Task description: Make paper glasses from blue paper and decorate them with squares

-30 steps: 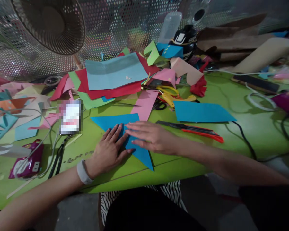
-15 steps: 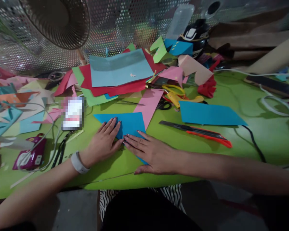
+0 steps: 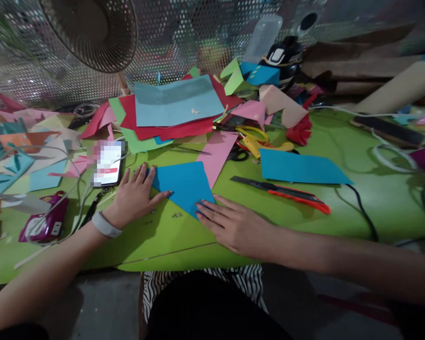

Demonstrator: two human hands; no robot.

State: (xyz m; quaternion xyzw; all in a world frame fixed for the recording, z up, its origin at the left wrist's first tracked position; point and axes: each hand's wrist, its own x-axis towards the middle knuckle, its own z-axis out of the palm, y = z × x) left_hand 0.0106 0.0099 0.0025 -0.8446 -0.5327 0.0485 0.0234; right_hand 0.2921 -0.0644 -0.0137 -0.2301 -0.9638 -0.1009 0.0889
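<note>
A folded sheet of blue paper (image 3: 184, 182) lies flat on the green table (image 3: 163, 245) in front of me, roughly triangular in outline. My left hand (image 3: 134, 196) rests open on its left corner, fingers stretched out and pressing down. At the lower right edge, my right hand (image 3: 233, 224) lies flat with its fingertips on the paper; both hands cover parts of it. Beyond my right hand is a box cutter (image 3: 283, 194) with an orange-edged handle, blade pointing left. Behind the cutter sits another blue paper piece (image 3: 301, 168).
A phone (image 3: 108, 163) with a lit screen and a purple device (image 3: 44, 217) with cables are on the left. Stacked coloured sheets (image 3: 177, 101) lie at the back, below a fan (image 3: 92, 33). Yellow-handled scissors (image 3: 253, 141) lie near a pink paper strip (image 3: 217, 153).
My hands have slid apart along the folded paper: the left toward its left corner, the right toward its lower right. More of the blue surface shows between them.
</note>
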